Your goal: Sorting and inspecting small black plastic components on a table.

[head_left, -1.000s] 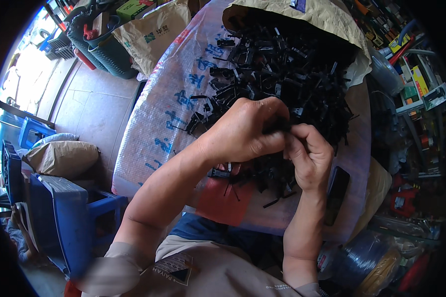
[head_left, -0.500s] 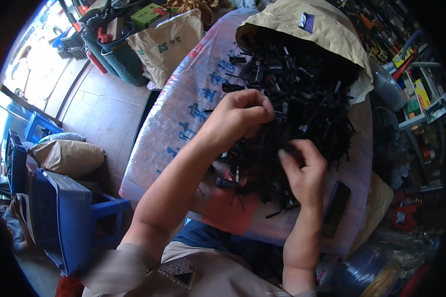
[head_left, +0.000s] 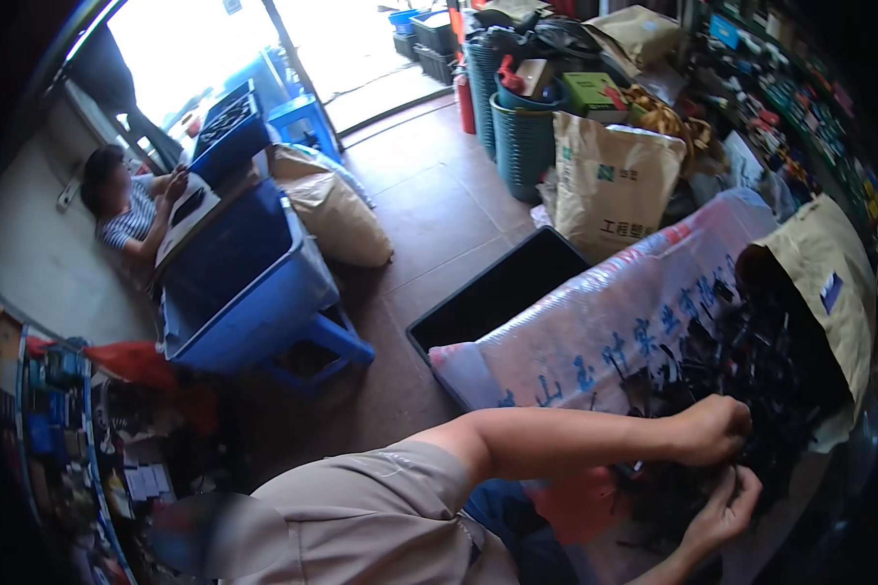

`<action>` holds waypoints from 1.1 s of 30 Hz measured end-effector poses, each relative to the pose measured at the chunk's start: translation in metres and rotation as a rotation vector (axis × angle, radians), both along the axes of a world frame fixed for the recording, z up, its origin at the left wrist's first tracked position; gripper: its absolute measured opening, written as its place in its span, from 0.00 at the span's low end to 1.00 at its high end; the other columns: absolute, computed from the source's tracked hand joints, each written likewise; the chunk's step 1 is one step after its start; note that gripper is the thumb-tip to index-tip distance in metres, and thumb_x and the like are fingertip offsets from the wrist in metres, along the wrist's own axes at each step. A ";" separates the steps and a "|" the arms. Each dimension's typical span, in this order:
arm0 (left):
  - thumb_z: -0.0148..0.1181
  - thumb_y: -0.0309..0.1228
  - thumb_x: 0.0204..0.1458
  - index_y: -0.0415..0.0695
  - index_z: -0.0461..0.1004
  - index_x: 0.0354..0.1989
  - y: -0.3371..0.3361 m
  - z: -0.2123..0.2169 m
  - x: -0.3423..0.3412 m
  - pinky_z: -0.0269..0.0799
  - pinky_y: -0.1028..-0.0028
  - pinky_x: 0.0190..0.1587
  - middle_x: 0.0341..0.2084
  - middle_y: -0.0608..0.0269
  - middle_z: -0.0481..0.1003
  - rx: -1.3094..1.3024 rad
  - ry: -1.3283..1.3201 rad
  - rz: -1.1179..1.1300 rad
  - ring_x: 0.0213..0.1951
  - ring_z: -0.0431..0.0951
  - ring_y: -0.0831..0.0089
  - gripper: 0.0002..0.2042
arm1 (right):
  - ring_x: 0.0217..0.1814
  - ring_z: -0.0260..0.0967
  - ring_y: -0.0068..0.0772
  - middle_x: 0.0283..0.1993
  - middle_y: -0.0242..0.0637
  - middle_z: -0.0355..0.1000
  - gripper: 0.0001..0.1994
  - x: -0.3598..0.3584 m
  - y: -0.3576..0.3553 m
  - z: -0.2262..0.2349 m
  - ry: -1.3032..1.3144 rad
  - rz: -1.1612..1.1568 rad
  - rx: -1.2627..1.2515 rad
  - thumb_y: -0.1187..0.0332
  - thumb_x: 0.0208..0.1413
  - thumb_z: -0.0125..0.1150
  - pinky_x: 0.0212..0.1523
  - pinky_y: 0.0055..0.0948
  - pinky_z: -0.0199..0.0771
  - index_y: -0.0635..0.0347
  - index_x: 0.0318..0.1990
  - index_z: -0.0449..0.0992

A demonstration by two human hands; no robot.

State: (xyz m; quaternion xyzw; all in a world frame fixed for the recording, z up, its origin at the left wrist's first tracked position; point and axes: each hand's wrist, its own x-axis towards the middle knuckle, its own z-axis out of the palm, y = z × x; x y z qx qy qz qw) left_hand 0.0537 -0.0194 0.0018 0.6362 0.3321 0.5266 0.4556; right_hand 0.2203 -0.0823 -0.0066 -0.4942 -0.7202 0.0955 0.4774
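Note:
A heap of small black plastic parts (head_left: 737, 351) spills from the mouth of a large tan paper sack (head_left: 829, 263) onto a plastic-wrapped surface (head_left: 576, 341). Over the heap's near side, my left hand (head_left: 714, 429) is curled closed, knuckles up. Just below it my right hand (head_left: 724, 509) has its fingers bent together, close to the left one. Whatever sits in either hand is dark against the black parts and cannot be made out. A red patch (head_left: 580, 502) lies at the heap's near left edge.
Left of the wrapped surface is a black tray (head_left: 498, 292) on the floor. A blue bin (head_left: 249, 283) rests on a blue stool (head_left: 327, 341). Behind stand a filled sack (head_left: 332, 205), a printed paper bag (head_left: 615, 180) and green baskets (head_left: 522, 141). A person (head_left: 132, 210) sits far left.
The view has swung left, bringing the doorway, blue bin and seated person into sight. My hands are now closer together, still over the black parts.

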 end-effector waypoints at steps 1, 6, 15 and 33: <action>0.56 0.26 0.48 0.36 0.77 0.34 0.001 -0.003 -0.002 0.75 0.62 0.38 0.28 0.45 0.78 0.013 0.004 0.005 0.34 0.80 0.50 0.08 | 0.37 0.66 0.23 0.39 0.34 0.71 0.07 0.007 -0.002 0.002 0.058 0.084 -0.094 0.72 0.65 0.55 0.37 0.20 0.68 0.67 0.46 0.73; 0.56 0.28 0.49 0.37 0.78 0.30 -0.008 0.007 -0.005 0.74 0.61 0.33 0.24 0.46 0.77 0.218 0.012 -0.050 0.31 0.79 0.49 0.07 | 0.52 0.66 0.28 0.49 0.39 0.70 0.13 0.038 0.017 -0.011 0.240 -0.049 -0.196 0.68 0.68 0.49 0.54 0.24 0.66 0.68 0.54 0.69; 0.61 0.33 0.46 0.35 0.73 0.28 -0.011 0.004 0.001 0.71 0.57 0.30 0.23 0.47 0.75 0.346 0.107 -0.097 0.29 0.76 0.45 0.11 | 0.43 0.70 0.34 0.45 0.47 0.75 0.11 0.005 0.008 0.016 0.436 0.092 -0.113 0.72 0.62 0.57 0.47 0.28 0.71 0.72 0.46 0.75; 0.61 0.30 0.47 0.40 0.66 0.26 -0.017 0.007 0.004 0.70 0.58 0.27 0.22 0.53 0.69 0.514 0.100 -0.021 0.26 0.73 0.50 0.09 | 0.52 0.66 0.30 0.51 0.39 0.69 0.12 0.030 0.003 -0.007 0.533 0.126 -0.226 0.71 0.62 0.49 0.55 0.29 0.67 0.68 0.48 0.71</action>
